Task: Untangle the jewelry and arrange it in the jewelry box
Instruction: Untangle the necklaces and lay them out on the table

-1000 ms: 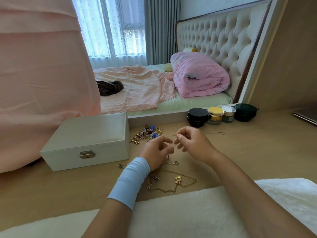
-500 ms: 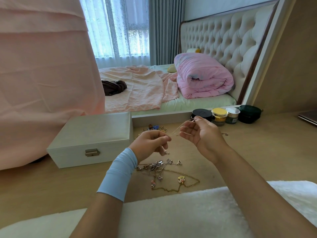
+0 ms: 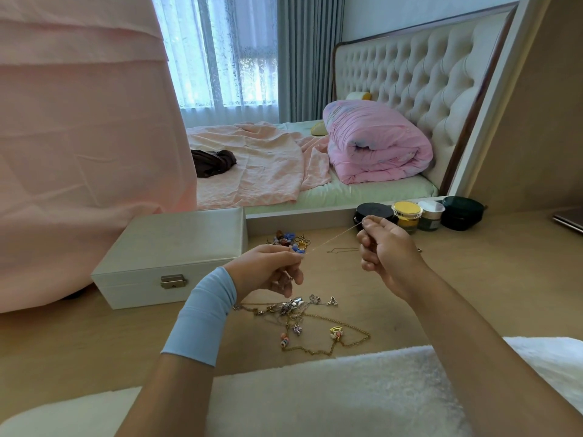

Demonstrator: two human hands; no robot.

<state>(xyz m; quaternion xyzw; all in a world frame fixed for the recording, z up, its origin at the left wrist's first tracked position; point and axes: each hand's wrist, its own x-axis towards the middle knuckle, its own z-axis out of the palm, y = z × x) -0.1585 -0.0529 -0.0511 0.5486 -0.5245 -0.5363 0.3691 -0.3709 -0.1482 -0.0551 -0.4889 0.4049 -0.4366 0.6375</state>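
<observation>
Right now your left hand (image 3: 268,268) and right hand (image 3: 389,258) are raised above the counter (image 3: 473,279), with a thin chain (image 3: 334,237) drawn taut between them. The chain's long axis runs on a slant. Its lower end is at your left hand, nearer you, and it climbs rightward and away to your right hand, pointing toward the jars (image 3: 407,216) at the back of the counter.

Your left fingers (image 3: 291,253) are curled, thumb and forefinger pinching the lower end. Your right fingers (image 3: 370,220) pinch the upper end at their tips, and the others are bent in toward the palm.

The jewelry box (image 3: 170,247) sits closed on the counter just left of your left hand, its clasp facing you. Below that hand lies a tangle of jewelry (image 3: 293,309), with a gold chain (image 3: 350,340) looping out from it toward you. You cannot tell whether the taut chain trails down into that tangle. A second heap of pieces (image 3: 291,240) lies behind your left hand, beside the box's right end
</observation>
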